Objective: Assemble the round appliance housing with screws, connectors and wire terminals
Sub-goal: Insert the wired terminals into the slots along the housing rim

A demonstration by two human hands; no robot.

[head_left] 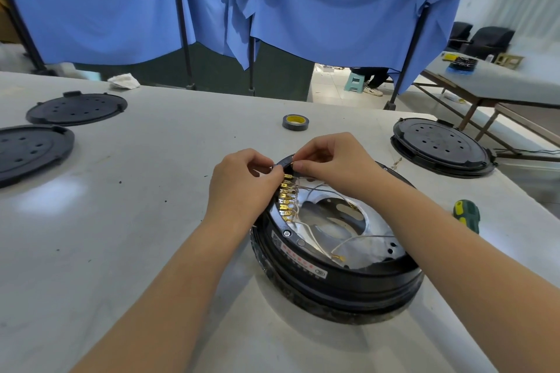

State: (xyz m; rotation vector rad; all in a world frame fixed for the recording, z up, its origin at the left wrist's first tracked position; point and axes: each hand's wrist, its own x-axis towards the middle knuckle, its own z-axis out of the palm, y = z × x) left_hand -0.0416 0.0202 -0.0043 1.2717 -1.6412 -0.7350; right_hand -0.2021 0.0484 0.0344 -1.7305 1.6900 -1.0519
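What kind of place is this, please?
Probably a small assembly workshop: a white worktable with an open round housing, spare black covers, a tape roll, and blue cloth partitions.

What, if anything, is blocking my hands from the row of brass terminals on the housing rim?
Nothing visible does. The left hand and right hand already meet at the far end of the brass terminals on the round housing; loose wires lie inside, beside them.
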